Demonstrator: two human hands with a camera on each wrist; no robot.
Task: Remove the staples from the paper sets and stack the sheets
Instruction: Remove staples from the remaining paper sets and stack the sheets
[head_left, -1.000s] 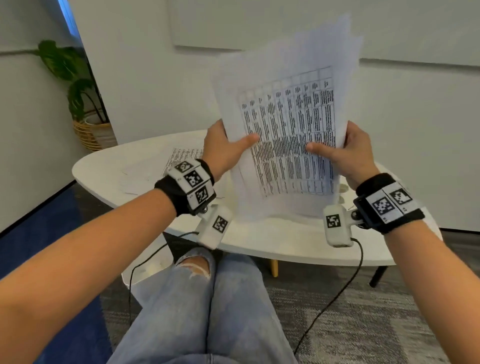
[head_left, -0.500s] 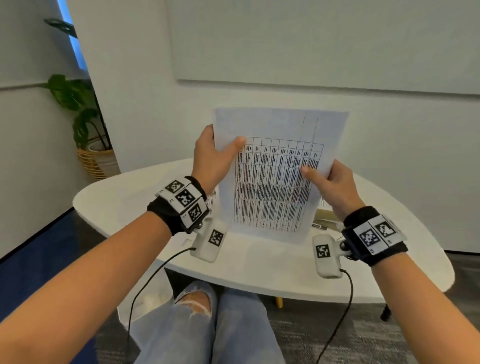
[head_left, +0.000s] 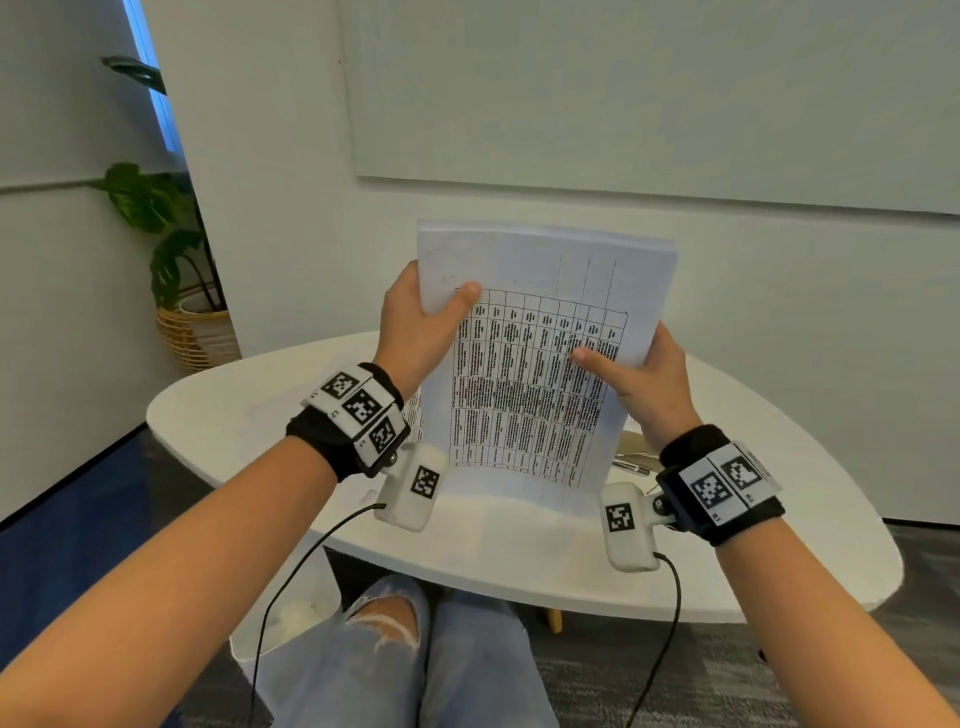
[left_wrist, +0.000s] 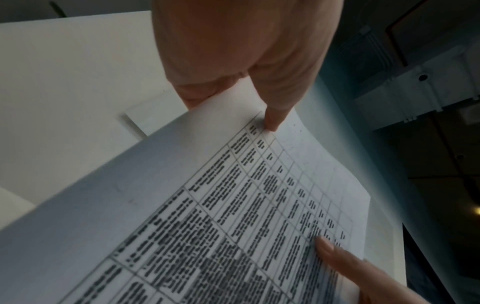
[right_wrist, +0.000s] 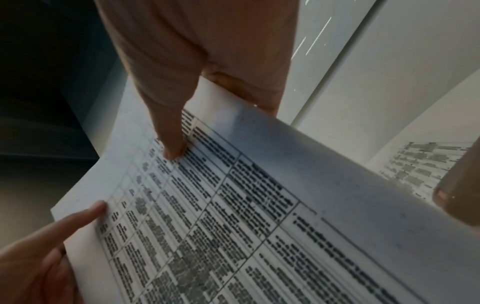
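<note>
Head view: sheets (head_left: 540, 364) are pinched by both hands (head_left: 415, 332) (head_left: 644, 379); edges should be squared on the surface (head_left: 519, 561).

Potted plant (head_left: 171, 249), perhaps wicker-basketed, beside wall (head_left: 270, 208)

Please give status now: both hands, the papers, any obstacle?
Left hand and right hand both grip the paper stack, upright, bottom edge on white table. Staple not visible. No obstacle seen.
</note>
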